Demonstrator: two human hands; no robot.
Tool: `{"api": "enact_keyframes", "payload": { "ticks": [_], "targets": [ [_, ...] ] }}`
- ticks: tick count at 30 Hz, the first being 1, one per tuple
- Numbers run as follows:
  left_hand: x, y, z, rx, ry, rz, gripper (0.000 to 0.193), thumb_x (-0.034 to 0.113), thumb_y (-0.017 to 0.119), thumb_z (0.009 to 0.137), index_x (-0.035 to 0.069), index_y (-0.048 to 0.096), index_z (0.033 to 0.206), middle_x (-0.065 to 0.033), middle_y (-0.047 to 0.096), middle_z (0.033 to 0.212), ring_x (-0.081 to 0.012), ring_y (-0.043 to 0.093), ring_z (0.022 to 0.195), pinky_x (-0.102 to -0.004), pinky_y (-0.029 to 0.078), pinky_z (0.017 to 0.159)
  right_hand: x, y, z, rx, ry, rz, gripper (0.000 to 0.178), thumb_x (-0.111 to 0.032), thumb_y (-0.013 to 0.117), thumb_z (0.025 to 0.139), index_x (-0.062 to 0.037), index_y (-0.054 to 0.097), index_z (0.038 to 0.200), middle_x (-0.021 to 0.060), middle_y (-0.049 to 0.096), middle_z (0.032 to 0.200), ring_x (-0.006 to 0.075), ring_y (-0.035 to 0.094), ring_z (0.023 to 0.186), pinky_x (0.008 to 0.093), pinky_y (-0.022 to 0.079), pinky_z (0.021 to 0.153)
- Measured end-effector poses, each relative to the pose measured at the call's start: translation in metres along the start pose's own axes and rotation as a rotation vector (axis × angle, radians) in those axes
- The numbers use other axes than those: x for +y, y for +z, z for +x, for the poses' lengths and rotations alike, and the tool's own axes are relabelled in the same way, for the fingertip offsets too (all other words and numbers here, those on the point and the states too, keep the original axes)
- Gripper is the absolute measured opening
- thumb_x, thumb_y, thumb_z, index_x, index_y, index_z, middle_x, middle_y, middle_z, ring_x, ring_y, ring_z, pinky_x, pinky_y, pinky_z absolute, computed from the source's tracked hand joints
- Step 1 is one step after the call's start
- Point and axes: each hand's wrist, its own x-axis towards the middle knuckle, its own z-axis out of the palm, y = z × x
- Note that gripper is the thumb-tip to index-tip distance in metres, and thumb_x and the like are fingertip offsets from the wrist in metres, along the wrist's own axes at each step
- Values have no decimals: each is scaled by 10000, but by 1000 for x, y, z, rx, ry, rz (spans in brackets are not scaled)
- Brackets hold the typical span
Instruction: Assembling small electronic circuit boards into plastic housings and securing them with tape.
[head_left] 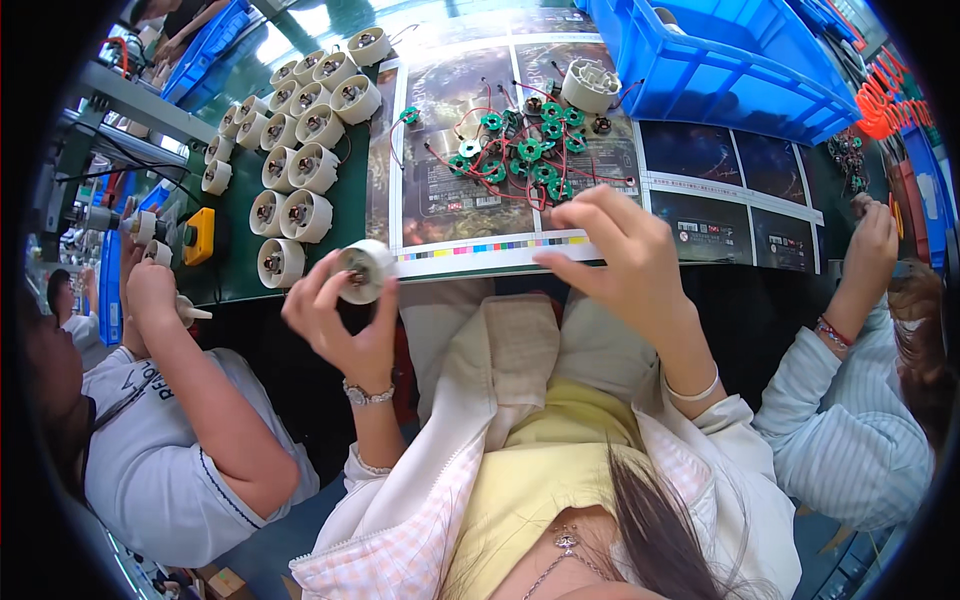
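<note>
My left hand [340, 320] holds a white round motor housing [362, 270] at the table's near edge, its open face turned up. My right hand [615, 250] hovers with fingers spread over the printed paper sheet [450, 190], holding nothing, just below a pile of small green circuit boards with red wires [520, 155]. Another white housing [590, 85] lies beyond the pile.
Several white housings [300, 140] stand in rows on the green mat at left, beside a yellow box [199, 236]. A blue bin [720, 60] sits at the back right. One person's arm [160, 300] works at my left, another's hand [870, 250] at my right.
</note>
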Motion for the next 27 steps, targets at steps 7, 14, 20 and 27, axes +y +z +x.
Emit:
{"api": "enact_keyframes", "payload": {
  "ticks": [7,14,20,27],
  "targets": [
    [-65,-7,7,78,-175,217,478,192,743,802,154,564,1243,-116,503,1360,-290,486,1221,-400,402,999,14,31,32,31,-26,-148,199,-42,746,782,-36,663,963,59,654,920,149,566,663,258,465,594],
    [-72,-4,33,42,-205,100,488,149,617,893,86,483,1358,-132,447,1453,-328,439,1327,-417,366,1086,17,22,71,425,-229,191,70,-21,702,827,-8,659,882,52,652,823,140,576,659,239,461,589],
    [23,-2,31,-98,-20,-357,517,137,571,901,75,436,1396,-155,441,1462,-311,449,1321,-415,391,1068,-22,17,35,48,311,721,49,-2,702,819,-1,660,845,51,625,745,134,543,607,232,434,539],
    [47,0,39,-546,108,-661,427,140,638,873,48,541,1279,-151,590,1235,-276,586,1016,-367,467,906,-21,14,12,-148,83,321,66,3,703,811,-5,681,872,38,568,697,133,469,559,262,376,508]
  ]
}}
